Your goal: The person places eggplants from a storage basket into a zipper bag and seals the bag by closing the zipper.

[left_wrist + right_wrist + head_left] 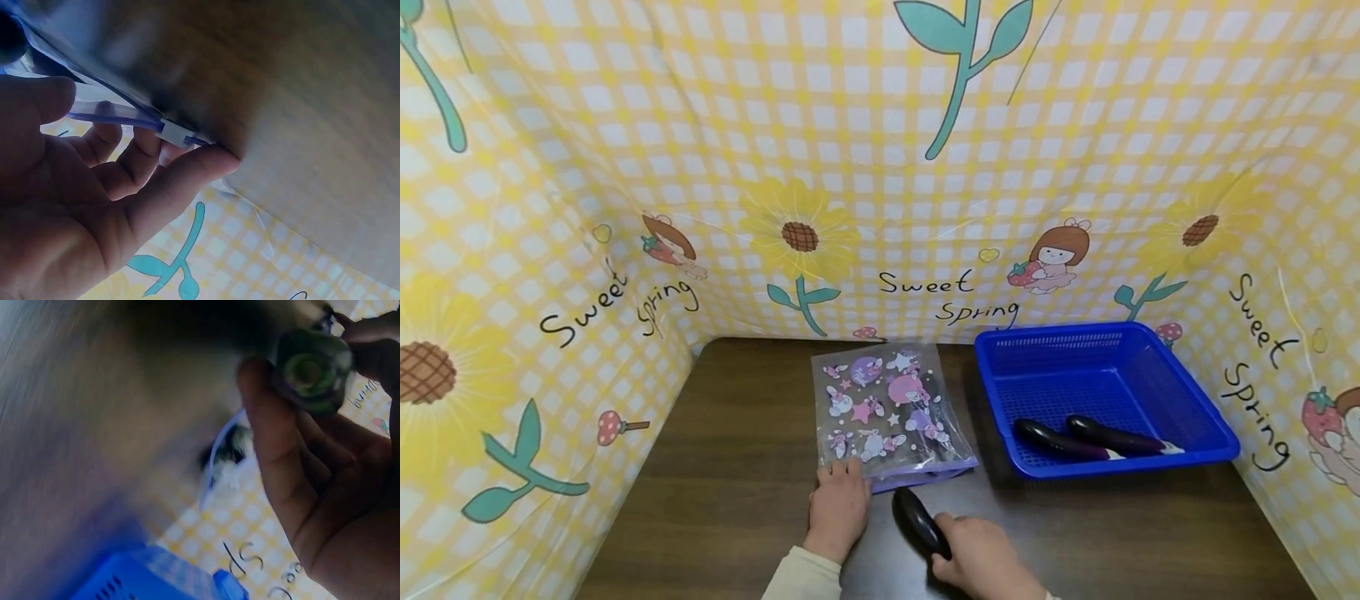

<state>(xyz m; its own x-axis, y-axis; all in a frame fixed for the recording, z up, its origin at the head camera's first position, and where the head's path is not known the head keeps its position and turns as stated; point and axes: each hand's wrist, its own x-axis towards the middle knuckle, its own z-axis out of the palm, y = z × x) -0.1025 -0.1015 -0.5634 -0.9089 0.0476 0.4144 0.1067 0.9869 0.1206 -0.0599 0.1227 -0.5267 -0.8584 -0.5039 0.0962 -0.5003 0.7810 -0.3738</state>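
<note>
While the right hand (981, 554) on my feed grips an eggplant (916, 518) just outside the cartoon-print zip bag (880, 400) on the counter (745, 417), I see the left hand's (838, 504) fingers curled round the bag's purple-edged mouth. Two other eggplants (1051, 439) lie inside the blue plastic basket (1123, 468).

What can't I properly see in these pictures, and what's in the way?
Head view: the near end of the held eggplant, covered by the right grip.
Head view: what the dark patches on the printed bag are, masked by its figures.
Head view: the left sleeve, cut off by the bottom edge.
Left wrist view: a dark round shape, cut off by the left edge.
Right wrist view: the blue basket, partly blurred, cut off below.
</note>
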